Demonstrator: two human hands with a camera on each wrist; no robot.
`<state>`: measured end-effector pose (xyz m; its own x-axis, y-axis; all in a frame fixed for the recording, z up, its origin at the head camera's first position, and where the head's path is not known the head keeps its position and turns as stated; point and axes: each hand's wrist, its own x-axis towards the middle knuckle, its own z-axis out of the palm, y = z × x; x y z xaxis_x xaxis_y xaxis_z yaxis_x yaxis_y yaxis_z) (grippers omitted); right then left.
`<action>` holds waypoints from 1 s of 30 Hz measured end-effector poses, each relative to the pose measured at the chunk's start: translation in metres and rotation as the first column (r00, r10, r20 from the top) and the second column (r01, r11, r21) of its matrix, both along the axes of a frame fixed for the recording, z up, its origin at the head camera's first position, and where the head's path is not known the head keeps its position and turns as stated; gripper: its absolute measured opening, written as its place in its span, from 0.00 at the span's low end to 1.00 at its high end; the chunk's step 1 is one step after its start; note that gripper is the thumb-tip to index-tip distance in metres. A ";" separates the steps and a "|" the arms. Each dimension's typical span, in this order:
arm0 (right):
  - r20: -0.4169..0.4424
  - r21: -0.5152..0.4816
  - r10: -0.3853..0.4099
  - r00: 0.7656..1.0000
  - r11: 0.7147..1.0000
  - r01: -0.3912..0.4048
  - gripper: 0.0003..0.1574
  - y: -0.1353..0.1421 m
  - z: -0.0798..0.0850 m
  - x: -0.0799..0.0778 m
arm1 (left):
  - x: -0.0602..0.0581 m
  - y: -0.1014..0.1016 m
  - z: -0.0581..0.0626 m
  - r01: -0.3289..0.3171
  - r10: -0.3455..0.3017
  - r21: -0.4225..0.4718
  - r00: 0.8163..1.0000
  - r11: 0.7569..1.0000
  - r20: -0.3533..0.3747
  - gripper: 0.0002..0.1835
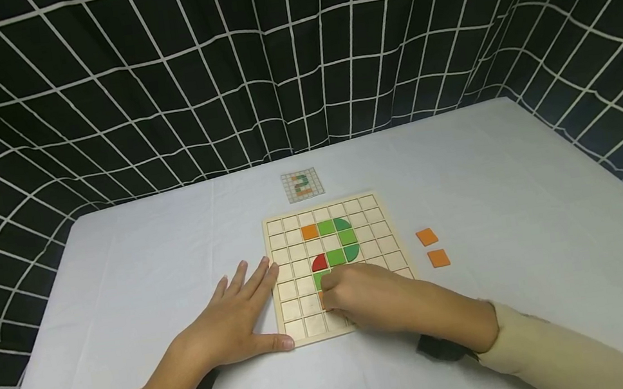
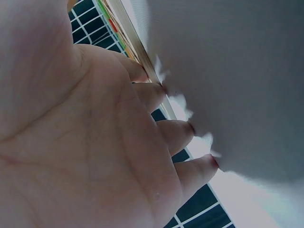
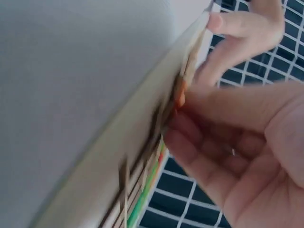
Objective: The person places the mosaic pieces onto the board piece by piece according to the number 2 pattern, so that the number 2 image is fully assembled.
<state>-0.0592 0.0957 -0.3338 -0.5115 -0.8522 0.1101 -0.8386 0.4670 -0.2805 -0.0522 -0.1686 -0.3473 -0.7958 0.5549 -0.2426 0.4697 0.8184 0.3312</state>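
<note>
A wooden grid board (image 1: 292,310) lies on the white cloth. Its cells hold an orange square tile (image 1: 309,232), several light green squares, two dark green quarter-round tiles and a red quarter-round tile (image 1: 318,263), forming a curved figure. My left hand (image 1: 234,327) lies with fingers spread at the board's left edge, thumb on the near-left corner. My right hand (image 1: 365,298) is over the lower part of the board, curled, its thumb and fingertips pinching an orange square tile (image 3: 180,93) low at the grid. That hand hides several cells beneath it.
Two loose orange square tiles (image 1: 432,248) lie on the cloth right of the board. Behind the board is a small pattern card (image 1: 302,184) with a similar coloured figure on a grid. A black curtain with white grid lines (image 1: 295,60) hangs around the table's far side.
</note>
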 end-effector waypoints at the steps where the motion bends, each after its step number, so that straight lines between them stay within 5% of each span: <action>1: 0.038 -0.001 0.019 0.999 1.000 -0.019 0.10 0.004 0.001 0.001 | 0.000 0.000 0.000 -0.002 0.002 -0.002 1.000 1.000 0.001 0.63; 5: 0.227 -0.007 0.031 0.973 1.000 -0.030 0.10 0.030 0.008 0.000 | 0.000 0.000 -0.001 -0.008 0.008 -0.004 1.000 1.000 0.004 0.64; 8: 0.267 -0.026 -0.019 0.963 0.999 0.027 0.10 0.056 0.010 -0.002 | 0.000 0.000 -0.001 -0.006 0.006 0.000 1.000 1.000 0.005 0.64; 13: 0.176 -0.023 -0.194 0.965 0.979 0.201 0.14 0.099 0.012 -0.005 | 0.000 0.000 0.000 0.000 0.000 0.000 1.000 1.000 0.005 0.64; 18: 0.073 0.084 -0.379 0.923 0.924 0.373 0.20 0.129 0.016 -0.007 | 0.000 0.000 0.000 -0.008 0.008 0.001 1.000 1.000 0.011 0.64; 30: 0.106 0.120 -0.421 0.901 0.905 0.409 0.24 0.138 0.009 -0.010 | 0.000 0.000 -0.001 -0.007 0.007 -0.008 1.000 1.000 0.013 0.64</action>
<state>-0.0687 0.2341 -0.3249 -0.8255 -0.5624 -0.0479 -0.5229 0.7940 -0.3102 -0.0526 -0.1687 -0.3482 -0.7962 0.5477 -0.2570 0.4601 0.8240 0.3306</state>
